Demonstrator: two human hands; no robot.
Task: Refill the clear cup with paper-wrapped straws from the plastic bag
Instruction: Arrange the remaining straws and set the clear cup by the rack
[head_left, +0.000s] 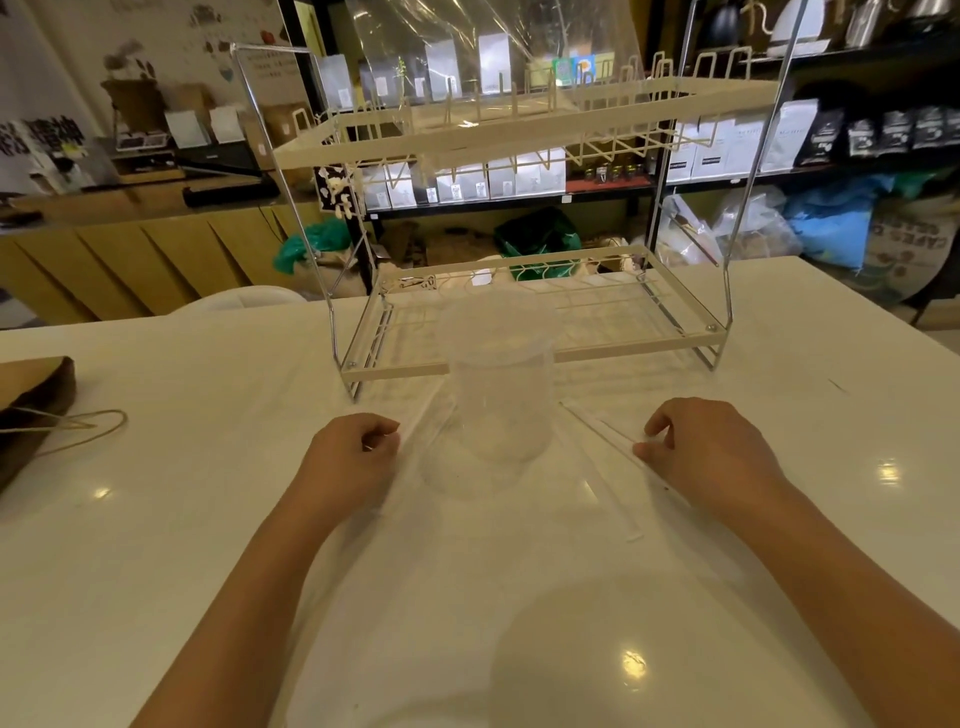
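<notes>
I see the clear cup (500, 410) upright on the bench (208, 519), light and tippy, with thin, crushable straws (602, 441) just right of it; I'd pinch them mid-length. Left hand (353, 462) and right hand (711, 457) flank the cup, palms down, fingers curled on clear plastic, grip uncertain

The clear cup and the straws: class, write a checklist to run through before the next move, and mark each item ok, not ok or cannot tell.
1. Clear cup upright on the white table: ok.
2. Cup has room for straws: ok, it looks empty.
3. Paper-wrapped straws within reach: ok, they lie beside the cup.
4. Left hand has a firm hold of a straw: cannot tell, fingers curled on the table.
5. Right hand has a firm hold of a straw: cannot tell.
6. Wire rack clear of the cup: cannot tell, it stands close behind.
</notes>
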